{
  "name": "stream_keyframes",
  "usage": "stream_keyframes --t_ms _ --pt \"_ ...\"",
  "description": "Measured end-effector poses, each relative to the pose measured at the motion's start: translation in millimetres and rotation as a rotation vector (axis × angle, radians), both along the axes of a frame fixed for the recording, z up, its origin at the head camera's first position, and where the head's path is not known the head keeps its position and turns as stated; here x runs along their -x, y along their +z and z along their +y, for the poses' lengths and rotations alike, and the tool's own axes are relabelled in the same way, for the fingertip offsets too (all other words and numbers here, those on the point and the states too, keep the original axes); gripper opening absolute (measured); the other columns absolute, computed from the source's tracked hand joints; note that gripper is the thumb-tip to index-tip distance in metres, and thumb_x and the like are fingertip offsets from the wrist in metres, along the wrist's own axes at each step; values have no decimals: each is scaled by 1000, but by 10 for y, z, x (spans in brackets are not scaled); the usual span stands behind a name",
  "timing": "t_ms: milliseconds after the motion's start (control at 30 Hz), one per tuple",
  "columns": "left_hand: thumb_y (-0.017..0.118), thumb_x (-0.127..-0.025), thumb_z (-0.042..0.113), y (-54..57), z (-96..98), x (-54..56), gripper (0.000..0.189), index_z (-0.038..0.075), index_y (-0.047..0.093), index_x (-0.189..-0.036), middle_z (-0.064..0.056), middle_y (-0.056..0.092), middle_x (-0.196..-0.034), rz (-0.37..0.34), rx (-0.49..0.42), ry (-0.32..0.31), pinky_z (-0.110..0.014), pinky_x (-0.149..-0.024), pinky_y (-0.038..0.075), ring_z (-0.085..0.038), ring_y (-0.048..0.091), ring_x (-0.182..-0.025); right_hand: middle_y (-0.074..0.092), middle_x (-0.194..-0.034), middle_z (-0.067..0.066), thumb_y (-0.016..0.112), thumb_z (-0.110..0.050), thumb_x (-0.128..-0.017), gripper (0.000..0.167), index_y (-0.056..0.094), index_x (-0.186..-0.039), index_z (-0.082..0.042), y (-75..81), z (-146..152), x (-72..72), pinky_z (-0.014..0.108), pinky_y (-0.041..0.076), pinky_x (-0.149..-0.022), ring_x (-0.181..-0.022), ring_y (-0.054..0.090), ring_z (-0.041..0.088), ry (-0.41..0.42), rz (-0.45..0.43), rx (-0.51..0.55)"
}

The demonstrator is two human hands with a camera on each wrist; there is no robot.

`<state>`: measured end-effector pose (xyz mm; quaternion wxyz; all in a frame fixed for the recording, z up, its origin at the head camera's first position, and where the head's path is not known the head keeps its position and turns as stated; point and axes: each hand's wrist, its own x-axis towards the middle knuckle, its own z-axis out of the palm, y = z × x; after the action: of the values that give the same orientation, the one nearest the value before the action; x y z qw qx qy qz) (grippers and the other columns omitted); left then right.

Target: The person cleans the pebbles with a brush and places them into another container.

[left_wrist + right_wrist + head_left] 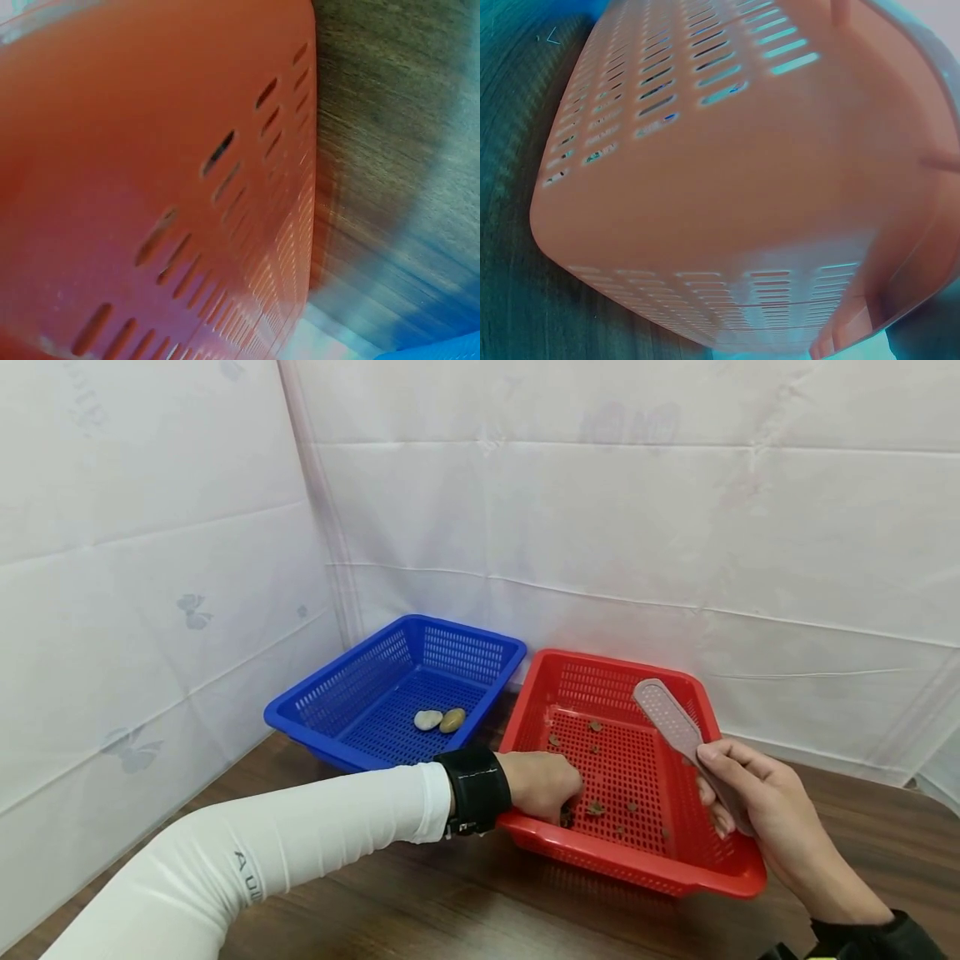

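Note:
My left hand (540,783) reaches over the near left rim of a red perforated basket (637,847), its fingers bent downward inside. A small dark piece (566,817) shows at the fingertips; whether they pinch it is hidden. Several small brown bits (595,808) lie scattered on the basket floor. In my right hand (772,810) I grip the handle of a flat mauve paddle-shaped tool with pale dots (667,714), its broad end up over the basket's right side. The wrist views show the red basket's outer walls (150,112) close up, with neither hand visible.
A blue perforated basket (345,672) stands left of the red one, holding a white stone (428,720) and a tan stone (452,720). Both rest on a dark wooden table (420,902). Pale patterned sheets (600,527) hang behind and to the left.

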<state>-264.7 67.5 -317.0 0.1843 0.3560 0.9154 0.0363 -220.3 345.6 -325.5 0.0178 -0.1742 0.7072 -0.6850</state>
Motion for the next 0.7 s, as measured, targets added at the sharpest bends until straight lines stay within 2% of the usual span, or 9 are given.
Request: stream_keyframes --t_ms 200,467,567,700 --pt "81 -92 9 5 -11 -3 10 16 73 -93 6 64 -80 2 -5 -18 -22 -63 48 -10 59 -71 60 -74 6 52 -15 -114 20 62 -100 -4 9 4 8 39 42 -42 -50 44 23 0 -7 -9" --pt "80 -95 15 -12 12 -15 7 16 75 -100 5 64 -79 59 33 -41 -22 -65 50 -10 58 -71 60 -74 6 52 -15 -114 20 62 -101 -3 20 10 11 37 43 -42 -50 45 23 2 -6 -16" --pt "81 -95 16 -12 19 -22 8 16 74 -100 5 63 -78 74 45 -39 -22 -64 50 -10 58 -69 60 -74 6 52 -15 -114 20 63 -100 -5 25 8 10 36 45 -43 -50 46 22 -1 -7 -24" --pt "82 -94 17 -11 17 -28 11 17 74 -101 5 62 -78 55 34 -20 -22 -62 50 -10 58 -69 60 -74 7 53 -16 -113 20 64 -99 -7 26 5 6 35 46 -43 -50 46 22 -9 -15 -30"
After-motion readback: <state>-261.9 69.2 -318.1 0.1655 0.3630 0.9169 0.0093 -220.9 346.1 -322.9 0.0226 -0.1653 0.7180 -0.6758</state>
